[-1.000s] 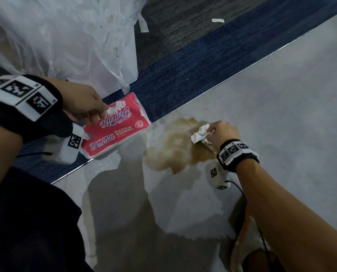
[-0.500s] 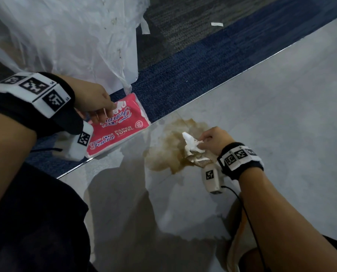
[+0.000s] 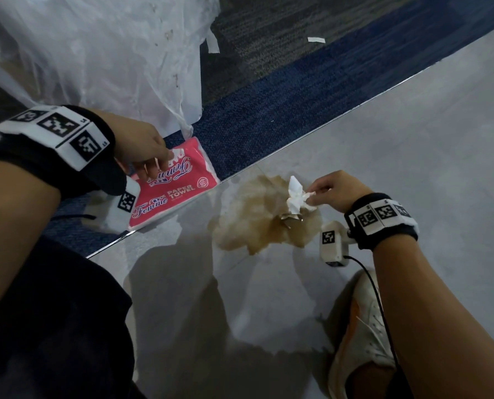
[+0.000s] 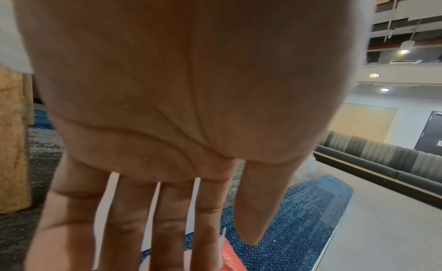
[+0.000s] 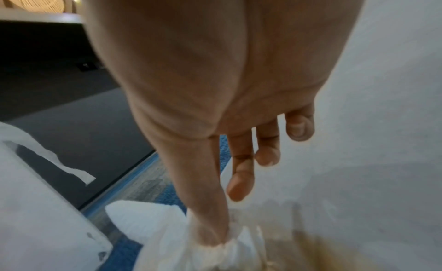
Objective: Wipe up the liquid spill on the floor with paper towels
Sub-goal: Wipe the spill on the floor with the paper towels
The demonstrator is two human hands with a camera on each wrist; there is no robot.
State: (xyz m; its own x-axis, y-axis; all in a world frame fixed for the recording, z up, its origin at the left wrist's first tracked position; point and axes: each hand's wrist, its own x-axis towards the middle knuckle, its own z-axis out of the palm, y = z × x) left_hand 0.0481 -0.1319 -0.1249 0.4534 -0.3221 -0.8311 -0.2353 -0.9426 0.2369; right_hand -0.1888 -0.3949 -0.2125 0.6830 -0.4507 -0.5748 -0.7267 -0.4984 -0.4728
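Note:
A brown liquid spill (image 3: 257, 214) spreads over the grey floor near the carpet edge. My right hand (image 3: 330, 191) pinches a crumpled white paper towel (image 3: 296, 197) between thumb and forefinger; its stained lower end hangs onto the spill. The right wrist view shows that pinch (image 5: 212, 235) on the paper towel (image 5: 148, 216), the other fingers loose. A red paper towel pack (image 3: 172, 194) lies across the carpet edge at left. My left hand (image 3: 145, 151) rests straight fingers on the pack's far end; in the left wrist view the fingers (image 4: 165, 224) are spread flat over the pack (image 4: 229, 260).
A crinkled clear plastic sheet (image 3: 101, 53) covers the carpet at the back left. Blue and grey carpet (image 3: 297, 90) borders the grey floor along a metal strip. My white shoe (image 3: 363, 332) stands at the lower right, my dark-clothed knee at the lower left.
My right hand dragged the towel across the spill toward me, then lifted it so it now hangs from a pinch. The left hand stays on the pack.

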